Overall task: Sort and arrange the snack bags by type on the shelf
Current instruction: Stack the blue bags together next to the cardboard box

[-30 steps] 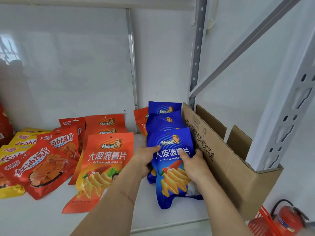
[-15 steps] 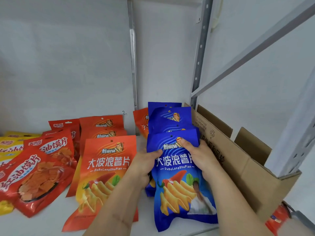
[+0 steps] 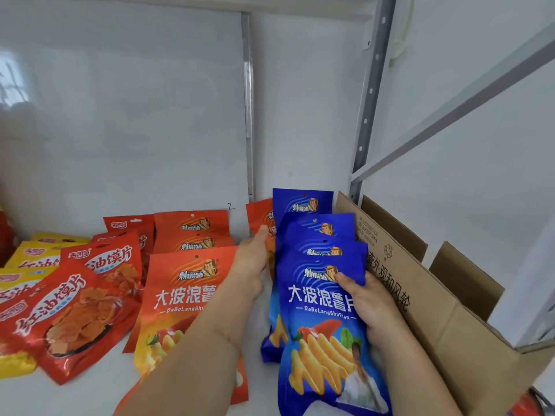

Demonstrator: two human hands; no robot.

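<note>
**Head view: blue chip bags squared into one row**

The head camera shows the right hand (image 3: 368, 304) grasping the front blue bag (image 3: 322, 322), thumb across its face, probably to align it. The left hand (image 3: 255, 262) lies fingers straight against the blue row's (image 3: 312, 232) side, bracing it between the orange bags (image 3: 186, 283) and the cardboard box (image 3: 444, 322).

Glossy plastic blue bags (image 3: 321, 298), matt cardboard box (image 3: 444, 334), metal upright (image 3: 372, 94).

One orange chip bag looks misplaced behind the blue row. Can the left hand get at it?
Probably yes: the left hand already touches the stray orange bag, with nothing between them.
</note>
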